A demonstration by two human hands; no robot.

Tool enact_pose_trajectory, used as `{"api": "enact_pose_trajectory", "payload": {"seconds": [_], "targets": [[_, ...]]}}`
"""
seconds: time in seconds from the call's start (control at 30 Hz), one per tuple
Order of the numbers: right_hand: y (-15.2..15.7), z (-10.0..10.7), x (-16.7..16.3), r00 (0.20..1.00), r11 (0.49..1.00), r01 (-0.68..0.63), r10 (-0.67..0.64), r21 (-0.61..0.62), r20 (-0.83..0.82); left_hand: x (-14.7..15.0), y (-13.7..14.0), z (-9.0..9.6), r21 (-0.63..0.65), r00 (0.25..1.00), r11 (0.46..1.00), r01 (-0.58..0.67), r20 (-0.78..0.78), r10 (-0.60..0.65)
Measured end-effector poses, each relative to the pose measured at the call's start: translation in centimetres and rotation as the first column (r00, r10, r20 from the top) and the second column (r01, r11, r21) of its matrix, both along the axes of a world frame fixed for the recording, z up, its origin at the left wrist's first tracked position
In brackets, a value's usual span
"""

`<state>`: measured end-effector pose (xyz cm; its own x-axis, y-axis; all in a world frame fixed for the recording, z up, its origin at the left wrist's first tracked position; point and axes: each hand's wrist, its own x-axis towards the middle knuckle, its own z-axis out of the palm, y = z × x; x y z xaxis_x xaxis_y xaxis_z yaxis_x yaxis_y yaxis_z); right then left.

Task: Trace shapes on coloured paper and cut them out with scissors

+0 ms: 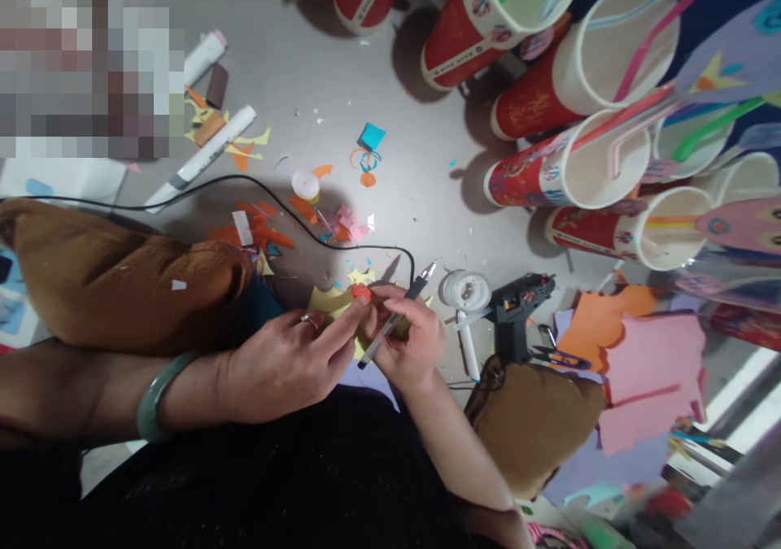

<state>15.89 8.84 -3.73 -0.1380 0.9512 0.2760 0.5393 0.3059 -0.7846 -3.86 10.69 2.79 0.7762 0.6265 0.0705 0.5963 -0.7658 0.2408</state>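
My left hand (293, 366), with a ring and a green bangle (159, 394) on the wrist, has its fingers closed in a pinch at a small orange-red piece (362, 292). Its fingertips meet those of my right hand (412, 342) there. Tucked between thumb and fingers of my right hand is a pen (418, 286), slanting with its tip up and away from me. Yellow craft sheet (323, 300) shows under and behind both hands, partly hidden by them. Below it lies a lilac sheet (372, 376).
Scraps of coloured paper (262, 228), a white marker (211, 154) and a black cable (293, 206) lie on the left. Right of my hands are a tape roll (467, 290), a black glue gun (512, 317) and pink sheets (652, 362). Red paper cups (525, 110) with straws stand beyond.
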Motion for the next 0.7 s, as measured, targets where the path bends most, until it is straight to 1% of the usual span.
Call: {"api": "enact_pose_trajectory", "payload": {"seconds": [0.07, 0.17, 0.23, 0.33, 0.43, 0.57, 0.63, 0.7], "targets": [[-0.1, -0.2, 0.1, 0.996, 1.000, 0.003, -0.006, -0.027, -0.088, 0.0, 0.0, -0.1, 0.006, 1.000, 1.000, -0.003, 0.003, 0.002], [-0.3, -0.5, 0.0, 0.963, 0.994, 0.090, -0.105, -0.068, -0.249, 0.0, 0.0, -0.2, 0.008, 1.000, 1.000, -0.003, 0.009, 0.003], [-0.3, -0.6, -0.2, 0.932, 0.982, 0.164, -0.185, -0.092, -0.313, -0.1, 0.0, -0.3, 0.013, 1.000, 1.000, -0.009, 0.025, 0.008], [-0.1, -0.5, -0.6, 0.898, 0.971, 0.218, -0.237, -0.094, -0.371, -0.1, 0.0, -0.6, 0.032, 0.999, 0.999, -0.017, 0.038, 0.016], [0.1, -0.5, -0.8, 0.893, 0.969, 0.234, -0.248, -0.082, -0.377, 0.0, 0.0, -0.8, 0.052, 1.000, 0.998, -0.020, 0.022, 0.019], [-0.1, -1.1, -0.9, 0.917, 0.971, 0.227, -0.238, -0.071, -0.320, 0.1, -0.2, -1.2, 0.093, 0.999, 0.995, -0.032, 0.023, 0.030], [-0.2, -1.5, -0.8, 0.938, 0.976, 0.216, -0.217, -0.035, -0.272, 0.1, -0.3, -1.4, 0.108, 0.999, 0.993, -0.038, 0.026, 0.035], [0.0, -1.6, -0.7, 0.968, 0.986, 0.163, -0.154, 0.027, -0.197, 0.2, -0.5, -1.7, 0.129, 0.999, 0.991, -0.039, 0.027, 0.036]]}}
